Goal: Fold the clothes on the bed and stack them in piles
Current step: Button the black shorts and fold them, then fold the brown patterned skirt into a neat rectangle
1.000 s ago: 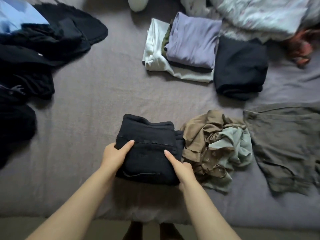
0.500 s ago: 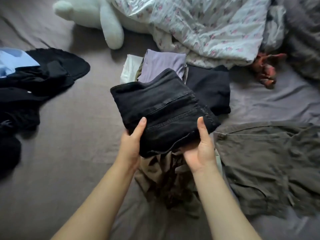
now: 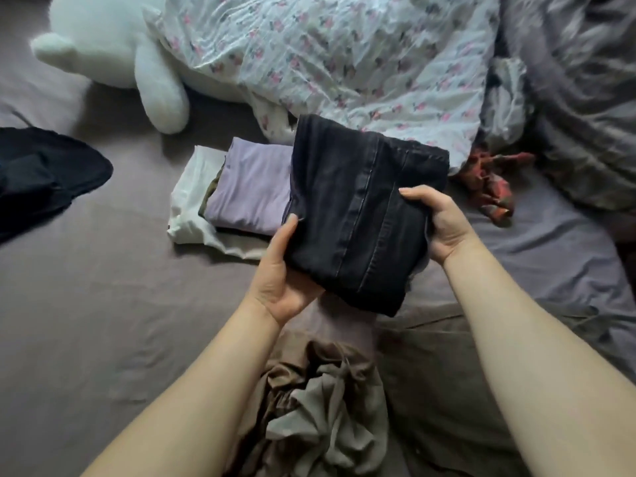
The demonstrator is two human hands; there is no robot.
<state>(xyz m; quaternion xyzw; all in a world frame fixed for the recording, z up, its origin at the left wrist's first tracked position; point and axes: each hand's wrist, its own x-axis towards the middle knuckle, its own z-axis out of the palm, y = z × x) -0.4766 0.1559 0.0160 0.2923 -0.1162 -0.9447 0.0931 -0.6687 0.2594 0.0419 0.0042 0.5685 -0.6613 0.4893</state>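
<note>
Holding a folded pair of black jeans [image 3: 361, 215] in the air, you grip it from both sides above the grey bed sheet [image 3: 103, 321]. Your left hand [image 3: 282, 280] cups the near left corner, thumb on top and fingers underneath. Your right hand [image 3: 437, 222] clasps the right edge, thumb across the denim. Just left of the grip sits a folded stack with a lilac top [image 3: 251, 191] on a pale garment [image 3: 192, 201]. Below your wrists lies a crumpled tan and sage heap [image 3: 320, 407], beside what may be flat olive trousers [image 3: 447, 390]. Beyond the jeans are a floral duvet [image 3: 327, 56] and a white plush toy [image 3: 113, 53].
</note>
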